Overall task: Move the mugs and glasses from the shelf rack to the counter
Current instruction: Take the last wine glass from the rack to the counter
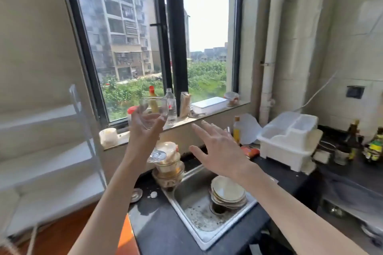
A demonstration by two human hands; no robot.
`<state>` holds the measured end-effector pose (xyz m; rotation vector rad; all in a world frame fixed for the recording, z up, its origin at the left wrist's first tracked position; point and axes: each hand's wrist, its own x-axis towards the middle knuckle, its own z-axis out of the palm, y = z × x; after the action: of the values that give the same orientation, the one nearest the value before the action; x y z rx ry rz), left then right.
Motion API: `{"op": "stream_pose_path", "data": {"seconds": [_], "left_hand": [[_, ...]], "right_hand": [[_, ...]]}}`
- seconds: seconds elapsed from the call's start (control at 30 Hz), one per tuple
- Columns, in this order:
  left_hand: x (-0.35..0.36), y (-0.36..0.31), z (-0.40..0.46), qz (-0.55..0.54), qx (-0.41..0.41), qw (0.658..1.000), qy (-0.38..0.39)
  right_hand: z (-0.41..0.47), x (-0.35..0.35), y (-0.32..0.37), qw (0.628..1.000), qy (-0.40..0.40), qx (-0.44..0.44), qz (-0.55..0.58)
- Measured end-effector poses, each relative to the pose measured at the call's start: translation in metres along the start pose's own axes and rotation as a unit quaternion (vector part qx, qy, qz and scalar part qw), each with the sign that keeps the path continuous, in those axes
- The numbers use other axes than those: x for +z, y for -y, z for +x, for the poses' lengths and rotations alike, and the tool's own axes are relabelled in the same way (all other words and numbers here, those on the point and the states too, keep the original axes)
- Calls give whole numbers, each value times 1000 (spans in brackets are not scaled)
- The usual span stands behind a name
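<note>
My left hand (pixel 143 130) grips a clear stemmed wine glass (pixel 154 112) by the bowl, held upright in the air in front of the window sill, its round foot (pixel 157 155) hanging above a stack of containers. My right hand (pixel 219 149) hovers above the sink with fingers spread and holds nothing. The white shelf rack (pixel 51 151) stands at the left, and its visible shelves show no mugs or glasses. The dark counter (pixel 157 230) runs from the rack's side around the sink to the right.
A steel sink (pixel 196 211) holds stacked bowls (pixel 228 192). Stacked glass containers (pixel 169 167) sit at its far left corner. Bottles (pixel 171 105) line the window sill. A white dish rack (pixel 290 141) and sauce bottles (pixel 352 141) stand on the counter at the right.
</note>
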<state>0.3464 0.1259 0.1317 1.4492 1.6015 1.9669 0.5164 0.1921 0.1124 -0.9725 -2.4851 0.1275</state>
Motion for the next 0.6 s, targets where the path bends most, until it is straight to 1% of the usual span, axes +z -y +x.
{"op": "stream_pose_path", "data": {"seconds": [0.1,0.23,0.4,0.5,0.6], "left_hand": [[80,-6,-20,-62,-34,995,66],[190,-11,-45,-124,-73,977,155],[337,-13,-90,-168,-108,937,286],[423,-17,-115,-192,-112,907,357],[508,-19,-136,-189,-107,885,412]], "right_hand": [[-50,-21,-68,996,-15,78,-28],[-126,-49,-156,980,-10,190,-53],[-220,-88,-263,937,10,337,-86],[-265,-108,-321,916,1,389,-103],[-301,-126,-382,894,3,429,-129]]}}
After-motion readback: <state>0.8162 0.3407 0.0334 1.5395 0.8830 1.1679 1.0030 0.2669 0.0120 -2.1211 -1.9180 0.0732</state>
